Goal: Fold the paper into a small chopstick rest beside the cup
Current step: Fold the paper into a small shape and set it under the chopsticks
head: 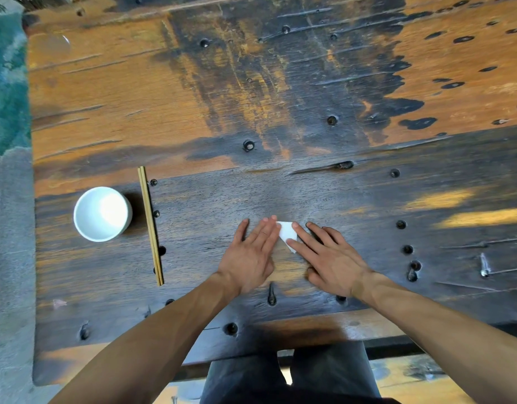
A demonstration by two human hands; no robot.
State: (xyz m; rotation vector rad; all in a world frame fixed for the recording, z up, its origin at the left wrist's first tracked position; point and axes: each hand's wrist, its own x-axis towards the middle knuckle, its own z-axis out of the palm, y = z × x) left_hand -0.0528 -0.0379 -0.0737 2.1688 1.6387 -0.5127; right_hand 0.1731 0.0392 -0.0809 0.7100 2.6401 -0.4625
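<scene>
1. Your left hand (253,255) lies flat on the table (309,193), fingers spread and extended, with the fingertips resting on the left edge of the paper (288,233). It pins the paper rather than pinching it.

2. Your right hand (328,258) is also flat and open, its fingers laid across the right and near edges of the paper. How much of the sheet is hidden under it cannot be told.

3. The paper sits between the two hands, near the middle of the table. Only a small white wedge shows, so it looks already folded down some way, with more creasing likely to come.

4. The cup (102,213) stands well apart to the left, with the chopsticks (151,225) lying just to its right, running from far to near. The paper is nowhere near them yet, so finish the folding where you are.

5. To set this crease well, hold one hand steady as the anchor and slide the fingertips of the other along the fold line, pressing firmly into the wood.

6. The tabletop is rough and pitted, so work over a smooth patch or the crease may wander.

7. Check that the edges line up before you press; a small piece like this shifts easily under flat fingers.
</scene>
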